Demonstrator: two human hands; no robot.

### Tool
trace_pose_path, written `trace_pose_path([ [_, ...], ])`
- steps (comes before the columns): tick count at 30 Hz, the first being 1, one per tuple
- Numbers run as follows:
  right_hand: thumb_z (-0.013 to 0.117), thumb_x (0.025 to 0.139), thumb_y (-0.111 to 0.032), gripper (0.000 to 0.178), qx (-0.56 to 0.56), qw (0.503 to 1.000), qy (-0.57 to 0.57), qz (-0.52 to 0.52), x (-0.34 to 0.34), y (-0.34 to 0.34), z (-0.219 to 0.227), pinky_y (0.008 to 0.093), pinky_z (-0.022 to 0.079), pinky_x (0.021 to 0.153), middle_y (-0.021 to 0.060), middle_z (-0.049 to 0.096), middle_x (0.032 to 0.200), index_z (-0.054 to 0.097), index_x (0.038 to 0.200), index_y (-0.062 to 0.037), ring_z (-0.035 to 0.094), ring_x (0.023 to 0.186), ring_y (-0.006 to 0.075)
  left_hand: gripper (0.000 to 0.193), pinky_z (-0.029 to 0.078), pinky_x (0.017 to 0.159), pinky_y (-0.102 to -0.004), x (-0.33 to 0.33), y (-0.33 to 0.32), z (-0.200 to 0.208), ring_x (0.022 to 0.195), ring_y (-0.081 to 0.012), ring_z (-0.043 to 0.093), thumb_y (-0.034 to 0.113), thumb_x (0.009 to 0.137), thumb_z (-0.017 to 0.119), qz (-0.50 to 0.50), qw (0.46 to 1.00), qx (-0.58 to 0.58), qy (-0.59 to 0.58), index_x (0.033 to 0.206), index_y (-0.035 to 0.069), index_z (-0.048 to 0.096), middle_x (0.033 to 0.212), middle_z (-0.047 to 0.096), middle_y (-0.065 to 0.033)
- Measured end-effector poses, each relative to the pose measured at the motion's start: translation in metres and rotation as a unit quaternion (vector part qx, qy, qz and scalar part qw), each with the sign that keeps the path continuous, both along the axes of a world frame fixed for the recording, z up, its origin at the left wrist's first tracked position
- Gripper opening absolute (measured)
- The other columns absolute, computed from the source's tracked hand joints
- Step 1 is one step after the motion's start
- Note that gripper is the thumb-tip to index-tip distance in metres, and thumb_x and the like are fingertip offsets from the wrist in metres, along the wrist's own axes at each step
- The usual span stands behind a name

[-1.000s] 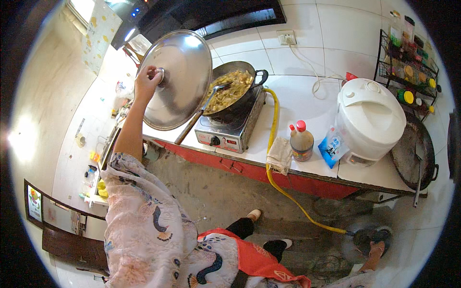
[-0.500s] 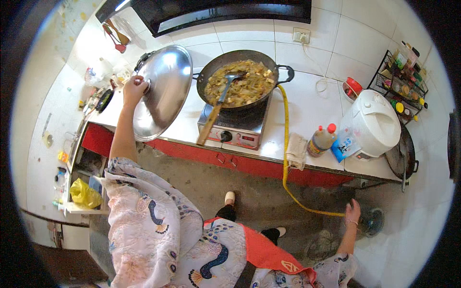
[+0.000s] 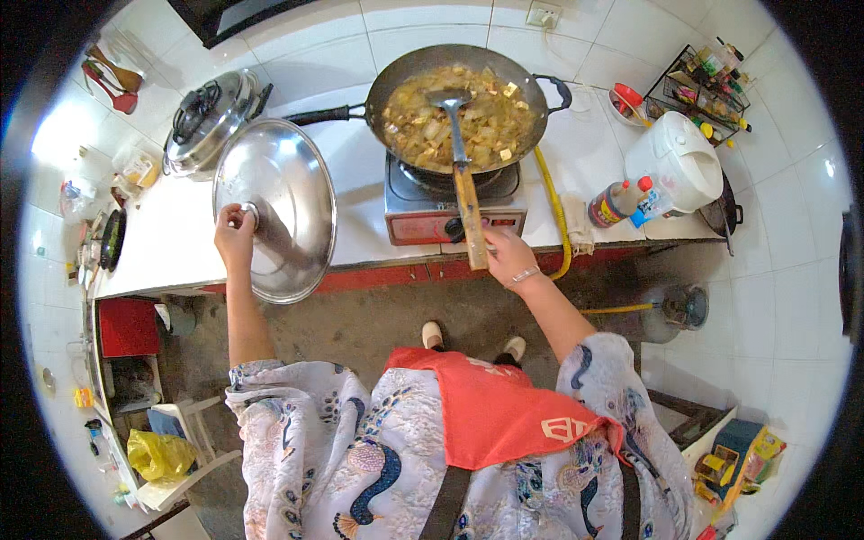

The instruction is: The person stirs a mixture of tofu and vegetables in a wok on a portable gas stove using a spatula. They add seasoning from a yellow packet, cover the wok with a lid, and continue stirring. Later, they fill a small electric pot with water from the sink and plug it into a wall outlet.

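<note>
My left hand [image 3: 236,232] is closed round the knob of a large, shiny metal wok lid [image 3: 301,189], tilted at the counter's front edge. A dark wok [image 3: 405,76] full of chopped vegetables and pale cubes [image 3: 495,112] sits on a portable gas stove [image 3: 409,216]. Across the wok lies a metal wok spatula [image 3: 457,139], its head in the food and its wooden handle hanging over the stove front. Beside that handle is my right hand [image 3: 510,256], in front of the stove panel. Its fingertips are partly hidden, so I cannot tell whether they grip.
A lidded steel pot [image 3: 209,126] stands left of the wok. Right of the stove are a yellow hose [image 3: 551,202], a folded cloth [image 3: 578,225], red-capped bottles [image 3: 610,205], a white cooker [image 3: 675,157] and a spice rack [image 3: 697,85]. A gas cylinder [image 3: 666,315] stands on the floor.
My right hand has come from near the gas cylinder to the spatula handle and stove front. My left hand still holds the lid, now lower. The view has shifted, showing the steel pot.
</note>
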State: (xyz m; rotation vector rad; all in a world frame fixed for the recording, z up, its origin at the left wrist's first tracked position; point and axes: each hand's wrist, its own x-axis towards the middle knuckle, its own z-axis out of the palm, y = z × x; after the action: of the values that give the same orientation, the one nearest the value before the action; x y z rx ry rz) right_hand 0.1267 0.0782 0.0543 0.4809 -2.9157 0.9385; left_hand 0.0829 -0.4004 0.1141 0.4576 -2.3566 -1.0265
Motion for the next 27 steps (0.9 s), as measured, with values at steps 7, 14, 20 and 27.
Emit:
trace_pose_path([
  [7,0.067,0.075,-0.023,0.026,0.243,0.964,0.088,0.062,-0.028,-0.045,-0.02,0.0434,0.051,0.068,0.016,0.059,0.088,0.056,0.091,-0.0065,0.06,0.082,0.034,0.022,0.044,0.065,-0.0281,0.011,-0.028,0.004,0.068,-0.0144,0.052,0.014,0.075,0.064,0.02,0.999,-0.019,0.019,0.091,0.0,0.06,0.072,0.055,-0.0049],
  [14,0.066,0.08,-0.031,0.032,0.285,0.958,-0.008,0.033,-0.039,-0.053,-0.024,0.0398,0.052,0.066,0.013,0.06,0.085,0.056,0.094,-0.0045,0.061,0.081,0.0306,0.021,0.045,0.062,-0.0271,0.003,-0.031,-0.008,0.065,-0.0125,0.052,0.011,0.074,0.064,0.03,0.998,0.027,0.058,0.091,-0.001,0.059,0.071,0.057,-0.0044],
  [20,0.055,0.085,-0.042,0.043,0.293,0.942,-0.16,-0.041,-0.046,-0.056,-0.044,0.0372,0.053,0.062,0.01,0.066,0.091,0.058,0.107,-0.0045,0.064,0.074,0.0289,0.021,0.046,0.061,-0.031,0.005,-0.039,-0.024,0.063,-0.0177,0.056,0.014,0.072,0.063,0.063,0.998,-0.026,-0.019,0.088,0.001,0.059,0.069,0.059,-0.0078],
  [27,0.051,0.086,-0.047,0.054,0.161,0.951,-0.215,-0.15,-0.044,-0.055,-0.049,0.0427,0.05,0.076,0.0169,0.064,0.1,0.055,0.115,-0.0021,0.062,0.092,0.0316,0.021,0.047,0.072,-0.0406,-0.037,-0.012,-0.09,0.08,-0.0311,0.061,0.014,0.071,0.06,0.065,0.976,-0.133,-0.16,0.09,0.004,0.061,0.085,0.062,-0.0136],
])
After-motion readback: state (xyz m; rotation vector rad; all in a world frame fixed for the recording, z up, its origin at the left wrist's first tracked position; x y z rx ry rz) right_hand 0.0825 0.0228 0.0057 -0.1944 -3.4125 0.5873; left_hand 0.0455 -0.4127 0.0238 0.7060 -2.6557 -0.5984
